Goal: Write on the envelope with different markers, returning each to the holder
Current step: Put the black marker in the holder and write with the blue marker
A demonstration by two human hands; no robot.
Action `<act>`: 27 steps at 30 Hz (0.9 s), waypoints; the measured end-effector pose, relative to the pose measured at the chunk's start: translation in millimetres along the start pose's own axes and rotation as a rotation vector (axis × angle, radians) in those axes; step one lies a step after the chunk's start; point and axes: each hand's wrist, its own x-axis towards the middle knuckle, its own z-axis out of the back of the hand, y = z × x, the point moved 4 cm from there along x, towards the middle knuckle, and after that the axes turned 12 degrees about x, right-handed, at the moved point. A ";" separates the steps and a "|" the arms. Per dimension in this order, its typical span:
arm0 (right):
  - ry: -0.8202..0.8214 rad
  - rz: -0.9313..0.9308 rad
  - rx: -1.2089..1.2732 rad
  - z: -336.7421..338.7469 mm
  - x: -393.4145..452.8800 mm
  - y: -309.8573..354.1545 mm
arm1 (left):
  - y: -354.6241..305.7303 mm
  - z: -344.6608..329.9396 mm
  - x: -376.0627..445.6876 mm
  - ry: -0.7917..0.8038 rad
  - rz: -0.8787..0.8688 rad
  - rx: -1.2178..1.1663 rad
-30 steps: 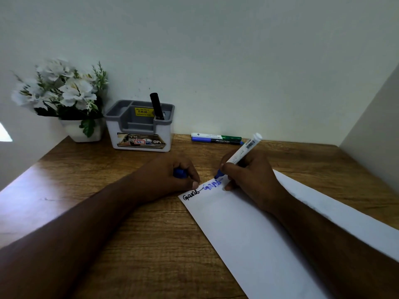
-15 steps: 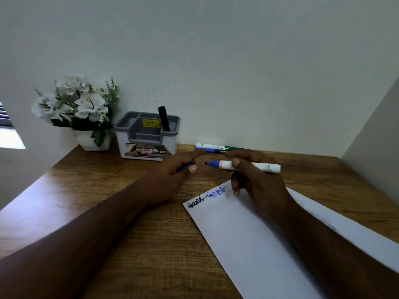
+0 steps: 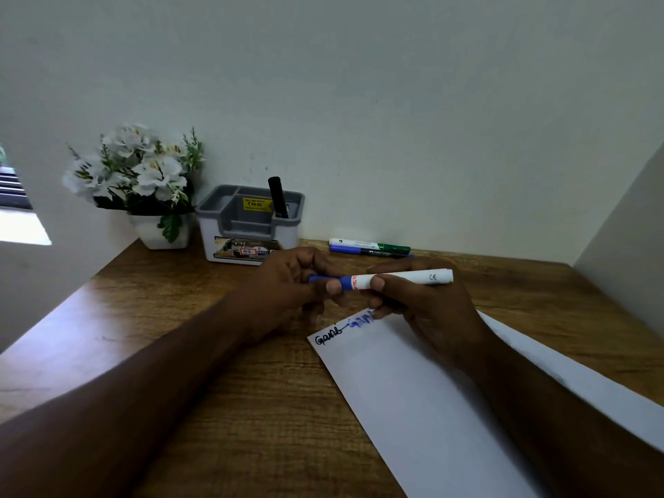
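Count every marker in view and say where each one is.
4. A black marker stands in the grey holder; a green-capped marker and a thin blue pen-marker lie by the wall; a white-barrelled blue marker is held between both hands. None seems hidden.
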 end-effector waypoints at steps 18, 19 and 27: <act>0.087 -0.015 -0.232 -3.3 3.9 -14.0 | 12.3 -8.4 -2.3 0.092 0.028 -0.201; 0.084 -0.014 -0.218 -4.3 5.2 -13.4 | 12.3 -9.7 -3.0 0.084 0.028 -0.210; -0.126 0.369 -0.582 0.0 6.8 29.3 | -9.4 29.4 -10.5 -0.286 -0.043 -0.135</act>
